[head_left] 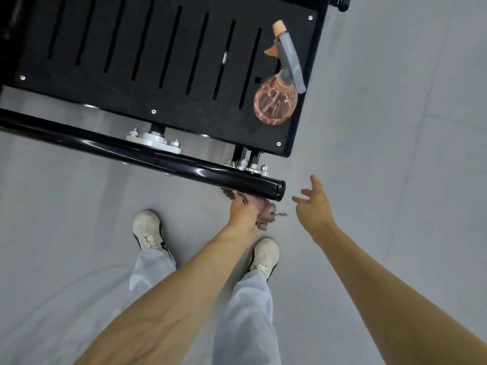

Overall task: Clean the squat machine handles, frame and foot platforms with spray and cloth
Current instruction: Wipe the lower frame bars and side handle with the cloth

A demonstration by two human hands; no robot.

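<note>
**Ana:** What do you see from the head camera?

**Ben:** We look down. The left hand (243, 210) is curled tight round a cloth (266, 216). It holds the cloth against the near side of the black bar (158, 158), close to the bar's end.

**Ana:** And the other hand?

**Ben:** The right hand (315, 204) holds nothing. Its fingers are spread and loose. It is just beside the end of the bar, not touching it.

**Ana:** Where is the spray?

**Ben:** The pink spray bottle (274, 104) sits on the black foot platform (158, 61), near its right front corner. It has a grey trigger and an orange tip. It is well apart from both hands.

**Ana:** What is the platform like?

**Ben:** It has long slots and small silver screws. It lies behind the bar.

**Ana:** Anything lower down?

**Ben:** Two pale shoes (147, 229) and light trousers (245, 312) on a grey floor (395, 127).
</note>
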